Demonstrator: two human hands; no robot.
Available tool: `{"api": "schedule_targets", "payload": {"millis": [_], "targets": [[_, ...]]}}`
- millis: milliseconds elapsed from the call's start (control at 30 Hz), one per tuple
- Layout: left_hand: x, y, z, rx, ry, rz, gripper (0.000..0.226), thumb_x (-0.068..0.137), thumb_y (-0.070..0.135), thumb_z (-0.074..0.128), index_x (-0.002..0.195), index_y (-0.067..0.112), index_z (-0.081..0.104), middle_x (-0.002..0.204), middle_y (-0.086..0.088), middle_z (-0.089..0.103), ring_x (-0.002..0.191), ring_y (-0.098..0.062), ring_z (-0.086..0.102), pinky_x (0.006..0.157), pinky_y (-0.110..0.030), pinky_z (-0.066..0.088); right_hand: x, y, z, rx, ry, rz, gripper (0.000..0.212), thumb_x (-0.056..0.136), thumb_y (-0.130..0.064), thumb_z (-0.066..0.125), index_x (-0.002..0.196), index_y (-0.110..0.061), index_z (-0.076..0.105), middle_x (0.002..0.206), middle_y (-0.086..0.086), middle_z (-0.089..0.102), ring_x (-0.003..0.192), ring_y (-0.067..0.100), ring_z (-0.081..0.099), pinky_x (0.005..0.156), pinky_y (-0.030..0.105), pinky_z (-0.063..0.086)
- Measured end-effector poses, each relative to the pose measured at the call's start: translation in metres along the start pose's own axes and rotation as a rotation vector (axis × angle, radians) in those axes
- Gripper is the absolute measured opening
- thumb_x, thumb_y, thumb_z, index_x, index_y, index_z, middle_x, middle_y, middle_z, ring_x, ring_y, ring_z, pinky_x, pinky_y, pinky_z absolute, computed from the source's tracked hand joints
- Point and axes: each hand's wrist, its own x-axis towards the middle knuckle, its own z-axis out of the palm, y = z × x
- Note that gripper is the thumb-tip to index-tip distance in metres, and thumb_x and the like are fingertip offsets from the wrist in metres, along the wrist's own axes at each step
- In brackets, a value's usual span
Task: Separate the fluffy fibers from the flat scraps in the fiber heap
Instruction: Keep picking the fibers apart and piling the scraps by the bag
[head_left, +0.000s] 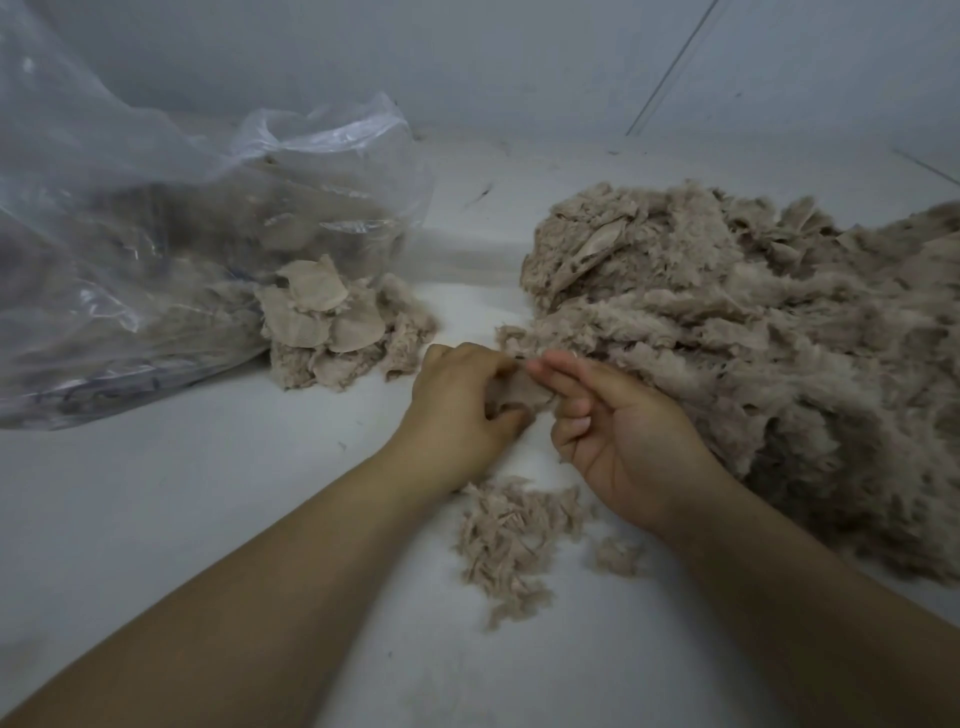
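Note:
A big heap of beige fluffy fibers (753, 332) fills the right side of the white floor. A smaller pile of flat beige scraps (327, 322) lies at the left, at the mouth of a clear plastic bag. Between my hands is one small beige piece (524, 392). My left hand (462, 410) grips its left side with curled fingers and thumb. My right hand (613, 426), palm up, pinches its right side with fingertips. A small loose tuft pile (509, 540) lies on the floor below my hands.
The clear plastic bag (130, 249) at the left holds more beige material. A pale wall runs behind everything. White floor (208, 493) shows bare between the bag and my forearms. A stray tuft (615, 556) lies by my right wrist.

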Motion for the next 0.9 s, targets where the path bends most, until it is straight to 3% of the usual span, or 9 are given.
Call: {"api": "schedule_targets", "payload": {"millis": [133, 200, 300, 367, 500, 600, 700, 767, 900], "targets": [[-0.002, -0.001, 0.000, -0.004, 0.049, 0.076, 0.008, 0.086, 0.007, 0.070, 0.090, 0.010, 0.076, 0.092, -0.006, 0.064, 0.095, -0.028, 0.053, 0.084, -0.034, 0.041, 0.000, -0.001, -0.001, -0.012, -0.022, 0.100, 0.037, 0.100, -0.025, 0.048, 0.130, -0.003, 0.053, 0.131, 0.012, 0.061, 0.052, 0.003, 0.050, 0.047, 0.015, 0.044], [-0.004, 0.000, -0.002, -0.094, 0.115, 0.082, 0.006, 0.085, 0.004, 0.071, 0.085, 0.007, 0.076, 0.086, -0.007, 0.064, 0.087, -0.021, 0.056, 0.079, -0.032, 0.044, 0.000, -0.002, -0.001, -0.007, -0.036, 0.145, 0.042, 0.101, -0.030, 0.045, 0.135, -0.004, 0.049, 0.136, 0.008, 0.058, 0.053, 0.004, 0.051, 0.048, 0.016, 0.045], [-0.006, 0.004, -0.006, -0.273, 0.284, 0.076, 0.009, 0.084, 0.003, 0.072, 0.081, 0.010, 0.077, 0.081, -0.004, 0.063, 0.074, -0.004, 0.054, 0.071, -0.015, 0.042, 0.001, -0.004, -0.002, -0.003, -0.051, 0.163, 0.047, 0.101, -0.033, 0.044, 0.140, -0.006, 0.045, 0.141, 0.002, 0.053, 0.057, 0.006, 0.053, 0.050, 0.016, 0.045], [-0.009, 0.005, -0.008, -0.347, 0.403, 0.125, 0.009, 0.086, 0.005, 0.070, 0.083, 0.011, 0.076, 0.078, -0.001, 0.064, 0.073, -0.005, 0.057, 0.070, -0.012, 0.043, 0.000, -0.005, -0.002, -0.005, -0.075, 0.164, 0.045, 0.101, -0.033, 0.043, 0.139, -0.009, 0.049, 0.138, -0.001, 0.055, 0.059, 0.006, 0.052, 0.051, 0.015, 0.044], [-0.010, 0.005, -0.006, -0.387, 0.451, 0.167, 0.015, 0.087, 0.004, 0.067, 0.086, 0.019, 0.071, 0.076, 0.010, 0.062, 0.062, -0.003, 0.058, 0.062, -0.020, 0.049, -0.001, -0.006, -0.001, 0.015, -0.104, 0.154, 0.039, 0.097, -0.031, 0.049, 0.129, -0.010, 0.058, 0.128, -0.002, 0.062, 0.058, 0.005, 0.050, 0.049, 0.014, 0.042], [-0.010, 0.004, -0.001, -0.430, 0.439, 0.142, 0.014, 0.088, -0.006, 0.064, 0.090, 0.005, 0.072, 0.082, -0.005, 0.065, 0.056, -0.014, 0.063, 0.053, -0.036, 0.055, 0.000, -0.004, -0.001, 0.015, -0.085, 0.113, 0.049, 0.091, -0.025, 0.056, 0.135, -0.003, 0.053, 0.135, 0.004, 0.059, 0.054, 0.003, 0.046, 0.047, 0.013, 0.040], [-0.011, 0.003, -0.001, -0.422, 0.455, 0.211, 0.023, 0.086, -0.011, 0.060, 0.100, 0.001, 0.073, 0.098, -0.009, 0.069, 0.081, -0.022, 0.070, 0.074, -0.039, 0.059, -0.001, -0.002, 0.000, -0.036, -0.098, 0.073, 0.039, 0.087, -0.019, 0.062, 0.122, -0.002, 0.059, 0.108, 0.006, 0.063, 0.050, 0.002, 0.044, 0.045, 0.012, 0.038], [-0.013, 0.006, -0.002, -0.385, 0.444, 0.291, 0.031, 0.083, -0.016, 0.055, 0.098, 0.002, 0.074, 0.105, -0.005, 0.071, 0.100, -0.017, 0.068, 0.092, -0.032, 0.054, -0.002, -0.002, 0.001, -0.049, -0.107, 0.079, 0.035, 0.080, -0.026, 0.068, 0.109, -0.008, 0.061, 0.086, 0.000, 0.057, 0.048, 0.002, 0.041, 0.043, 0.012, 0.036], [-0.016, 0.011, -0.001, -0.540, 0.285, 0.308, 0.043, 0.080, -0.024, 0.046, 0.093, 0.004, 0.076, 0.106, -0.003, 0.073, 0.107, -0.012, 0.067, 0.100, -0.031, 0.050, -0.001, -0.004, 0.001, -0.058, -0.108, 0.097, 0.047, 0.074, -0.041, 0.071, 0.108, -0.010, 0.060, 0.077, -0.005, 0.053, 0.044, 0.001, 0.037, 0.038, 0.012, 0.034]]}}
